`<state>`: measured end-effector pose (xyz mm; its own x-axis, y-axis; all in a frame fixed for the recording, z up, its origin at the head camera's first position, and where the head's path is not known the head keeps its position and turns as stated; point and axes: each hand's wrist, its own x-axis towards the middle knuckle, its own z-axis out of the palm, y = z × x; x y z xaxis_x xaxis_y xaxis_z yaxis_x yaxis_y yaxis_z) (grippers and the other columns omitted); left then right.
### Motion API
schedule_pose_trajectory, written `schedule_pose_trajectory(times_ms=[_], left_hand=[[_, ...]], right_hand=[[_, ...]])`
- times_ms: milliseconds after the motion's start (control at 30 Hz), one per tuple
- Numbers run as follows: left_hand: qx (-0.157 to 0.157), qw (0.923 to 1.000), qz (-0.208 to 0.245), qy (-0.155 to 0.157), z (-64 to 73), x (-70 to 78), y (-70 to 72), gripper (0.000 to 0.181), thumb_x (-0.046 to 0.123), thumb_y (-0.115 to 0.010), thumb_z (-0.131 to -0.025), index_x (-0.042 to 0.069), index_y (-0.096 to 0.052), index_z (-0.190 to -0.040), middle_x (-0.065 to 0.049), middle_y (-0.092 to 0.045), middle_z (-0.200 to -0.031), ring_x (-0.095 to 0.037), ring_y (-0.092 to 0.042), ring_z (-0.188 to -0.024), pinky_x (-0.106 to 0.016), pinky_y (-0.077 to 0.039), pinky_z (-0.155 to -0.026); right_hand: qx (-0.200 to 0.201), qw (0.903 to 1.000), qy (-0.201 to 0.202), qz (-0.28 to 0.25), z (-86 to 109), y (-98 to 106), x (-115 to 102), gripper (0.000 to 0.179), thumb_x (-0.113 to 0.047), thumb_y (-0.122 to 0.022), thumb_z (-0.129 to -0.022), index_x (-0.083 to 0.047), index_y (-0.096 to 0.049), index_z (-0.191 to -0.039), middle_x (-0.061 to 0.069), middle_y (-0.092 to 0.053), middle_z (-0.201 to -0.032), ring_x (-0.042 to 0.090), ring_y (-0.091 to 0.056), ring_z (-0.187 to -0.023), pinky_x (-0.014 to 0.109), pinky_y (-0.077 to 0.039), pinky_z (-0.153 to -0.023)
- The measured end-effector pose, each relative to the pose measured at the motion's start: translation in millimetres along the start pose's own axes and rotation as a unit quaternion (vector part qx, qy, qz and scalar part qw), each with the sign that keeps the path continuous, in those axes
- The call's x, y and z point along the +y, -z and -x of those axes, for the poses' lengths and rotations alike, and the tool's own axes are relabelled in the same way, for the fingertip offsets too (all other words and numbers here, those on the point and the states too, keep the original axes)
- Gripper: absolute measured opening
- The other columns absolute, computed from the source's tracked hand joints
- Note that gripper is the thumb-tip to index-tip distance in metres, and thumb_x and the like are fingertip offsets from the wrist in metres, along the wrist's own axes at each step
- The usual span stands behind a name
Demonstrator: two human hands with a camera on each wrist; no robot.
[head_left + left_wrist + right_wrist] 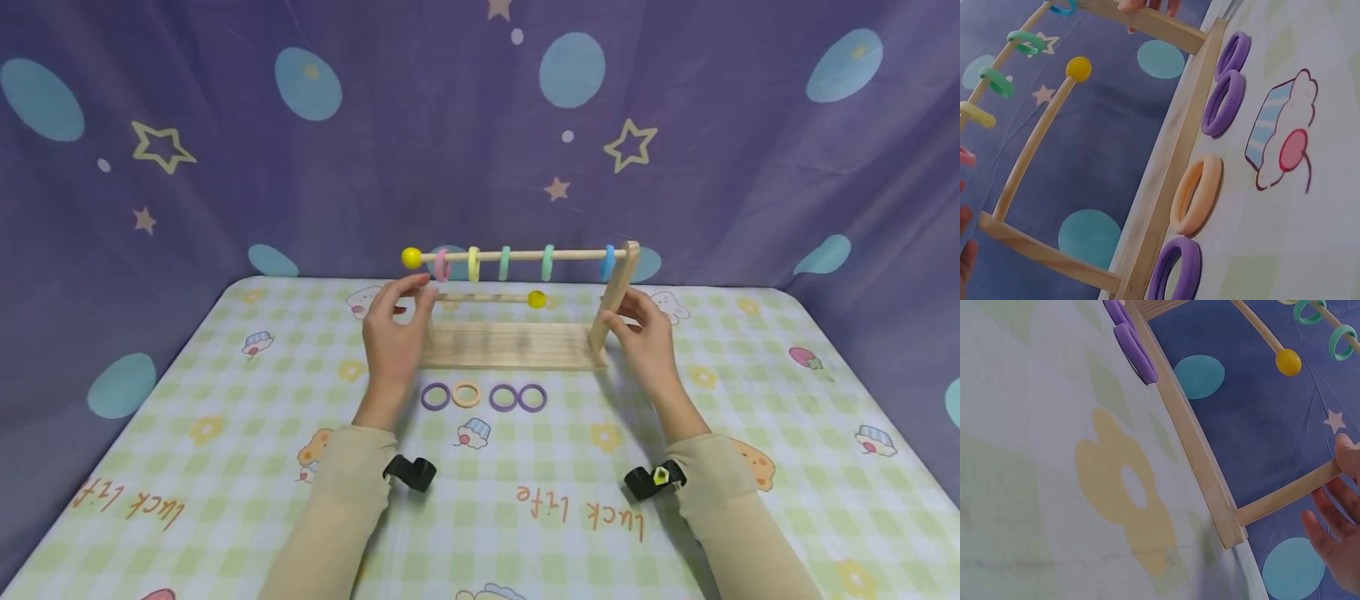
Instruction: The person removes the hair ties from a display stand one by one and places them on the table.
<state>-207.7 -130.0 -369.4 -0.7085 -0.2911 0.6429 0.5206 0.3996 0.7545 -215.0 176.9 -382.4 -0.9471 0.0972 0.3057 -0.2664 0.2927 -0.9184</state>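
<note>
On the green-checked worktop [585, 550], a pale wooden two-rod stand [513, 346] is set, long axis left to right. Its tall right post [618, 287] is gripped by the right hand [647, 335]; for the left hand [393, 327], beside the pink round ring [440, 272], grip cannot be told.

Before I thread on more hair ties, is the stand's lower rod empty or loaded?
Empty: the lower rod shows bare wood from its post to the yellow ball, with nothing threaded on it.

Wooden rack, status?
Right hand holds tall post; left hand near pink ring. Upper rod: five rings. Possible clutter: four loose rings before the base.
</note>
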Motion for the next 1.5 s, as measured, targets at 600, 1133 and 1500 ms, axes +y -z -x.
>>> schedule_pose_trajectory(times_ms=[600, 1133, 1500], left_hand=[[0.013, 0.9988, -0.044, 0.019, -7.4, 4.9, -9.3, 0.024, 0.02, -0.078, -0.088, 0.005, -0.076, -0.107, -0.008, -0.073, -0.101, -0.02, -0.063, -0.09, -0.031, -0.044, -0.075], [0.018, 0.9973, -0.065, 0.029, -10.7, 8.4, -18.4, 0.023, 0.025, -0.078, -0.087, 0.006, -0.076, -0.1, -0.007, -0.073, -0.095, -0.023, -0.063, -0.086, -0.039, -0.048, -0.076], [0.021, 0.9965, -0.071, 0.039, -11.0, 10.5, -19.0, 0.022, 0.025, -0.078, -0.088, 0.007, -0.076, -0.1, -0.006, -0.074, -0.094, -0.022, -0.062, -0.087, -0.031, -0.045, -0.074]], right_hand=[[0.009, 0.9999, 0.01, -0.006, -9.9, -0.6, 22.7, 0.047, -0.005, -0.068, -0.093, 0.003, -0.053, -0.136, 0.02, -0.063, -0.127, 0.019, -0.058, -0.108, 0.023, -0.049, -0.089], [0.013, 0.9999, 0.006, -0.003, -9.2, 0.0, 25.6, 0.047, -0.013, -0.07, -0.093, 0.002, -0.055, -0.135, 0.017, -0.064, -0.126, 0.009, -0.058, -0.103, 0.022, -0.048, -0.087], [0.01, 0.9999, 0.009, -0.005, -7.5, -0.4, 24.3, 0.048, -0.013, -0.07, -0.092, 0.001, -0.055, -0.135, 0.017, -0.064, -0.126, 0.012, -0.058, -0.104, 0.021, -0.048, -0.086]])
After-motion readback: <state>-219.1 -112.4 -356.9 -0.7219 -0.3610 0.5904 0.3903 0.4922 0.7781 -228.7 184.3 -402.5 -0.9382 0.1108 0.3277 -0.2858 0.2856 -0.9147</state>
